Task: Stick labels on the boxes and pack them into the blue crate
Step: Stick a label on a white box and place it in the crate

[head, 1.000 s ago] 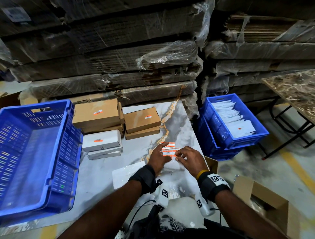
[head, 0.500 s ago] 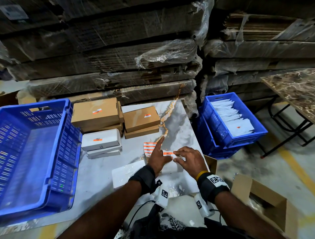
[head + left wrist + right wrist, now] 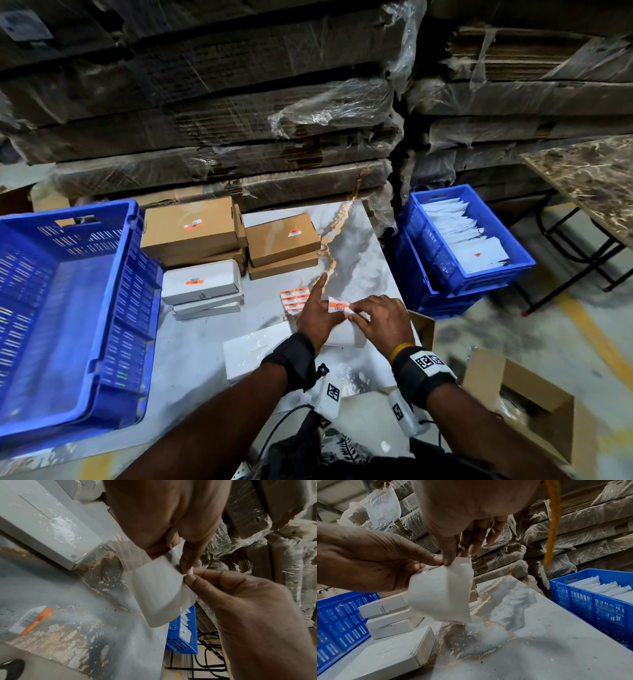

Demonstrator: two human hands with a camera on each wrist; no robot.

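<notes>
Over the marble table (image 3: 359,246), both hands hold a label sheet (image 3: 294,300) of orange-and-white barcode labels. My left hand (image 3: 320,308) pinches the sheet with its thumb, index finger pointing up. My right hand (image 3: 356,313) pinches one label (image 3: 339,304) at its edge. From the wrists I see only the sheet's curled white back (image 3: 159,592) (image 3: 440,595), with the left thumb (image 3: 186,563) and the right hand's fingertips (image 3: 448,561) meeting at one corner. A plain white box (image 3: 257,353) lies under my left wrist. The big blue crate (image 3: 130,308) stands to the left.
Two stacks of brown boxes (image 3: 191,226) (image 3: 282,238) and a stack of white boxes (image 3: 200,281), each with a labelled top box, sit behind the hands. A second blue crate (image 3: 500,274) with white packets stands right of the table. An open cardboard box (image 3: 513,404) is on the floor.
The sheet was held flat by both hands. Now one label is drawn out to the right of the sheet, and my left index finger has lifted and points up.
</notes>
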